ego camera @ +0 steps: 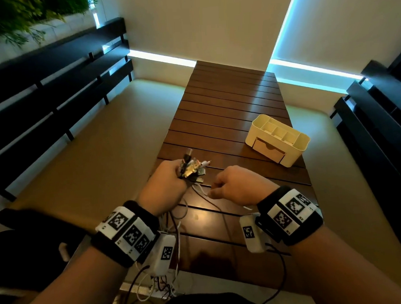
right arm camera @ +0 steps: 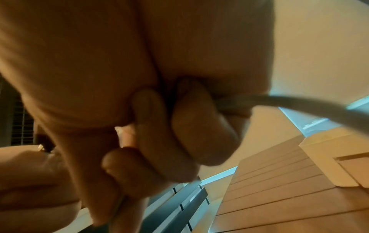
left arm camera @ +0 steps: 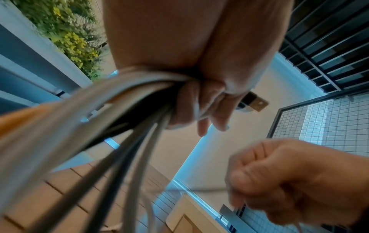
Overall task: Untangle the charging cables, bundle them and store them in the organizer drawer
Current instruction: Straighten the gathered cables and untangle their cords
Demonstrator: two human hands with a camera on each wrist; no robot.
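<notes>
Stretching away from the viewer, a slatted dark wooden table [ego camera: 227, 99] carries the whole task, with dark slatted benches [ego camera: 52, 90] seen to either side. Toward its far right a cream desk organizer [ego camera: 277, 139] is set, several open compartments on top and one small drawer [ego camera: 268, 149] in its front; the drawer appears closed.

Near the table's front edge the charging cables [ego camera: 191, 169] are gathered. Their plug ends are bunched and stick up out of the left hand [ego camera: 166, 185], whose fingers are curled tightly round the whole bunch, as the left wrist view confirms; the loose lengths hang down past the wrist and off the table edge. Just beside it, the right hand [ego camera: 237, 184] is closed in a fist round one thin white cable [ego camera: 202, 190], which is drawn out sideways from the bunch. Whether a second strand is also held there cannot be told.

The step in hand is judged to be the untangling: one lead is being separated while the rest are anchored. Bundling and storing are not yet begun. For the next move, the white lead would need to be pulled clear along its length without tightening any knot, and then coiled; afterwards the drawer must be opened.
</notes>
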